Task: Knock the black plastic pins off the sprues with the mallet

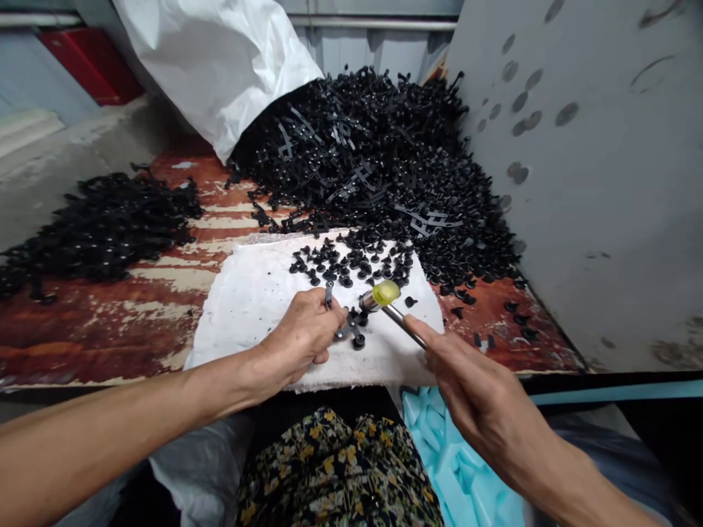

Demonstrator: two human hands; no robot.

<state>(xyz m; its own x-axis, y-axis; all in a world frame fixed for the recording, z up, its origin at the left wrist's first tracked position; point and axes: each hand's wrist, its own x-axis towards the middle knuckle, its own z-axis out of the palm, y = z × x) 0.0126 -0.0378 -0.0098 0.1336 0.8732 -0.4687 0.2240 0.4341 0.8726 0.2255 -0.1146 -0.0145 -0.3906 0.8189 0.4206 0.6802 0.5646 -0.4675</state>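
My right hand (466,373) is closed round the metal handle of a small hammer (403,326), whose head has a yellow, plastic-looking face (386,293). The hammer head hovers at or just above a small cluster of black parts; contact cannot be told. My left hand (307,326) pinches a dark branched plastic piece (347,329) with round black knobs at its ends, one knob (359,342) resting near the cloth. A strip of the piece sticks up between the fingers. Beneath both hands lies a white cloth (236,307). Several loose black knobs (346,280) are scattered just beyond them.
A large heap of black parts (373,161) spills from a white sack (220,66) at the back. At left lies another black pile (110,227) on the worn red board (181,322). A grey spotted panel (604,183) bounds the right. Turquoise material (455,461) hangs below.
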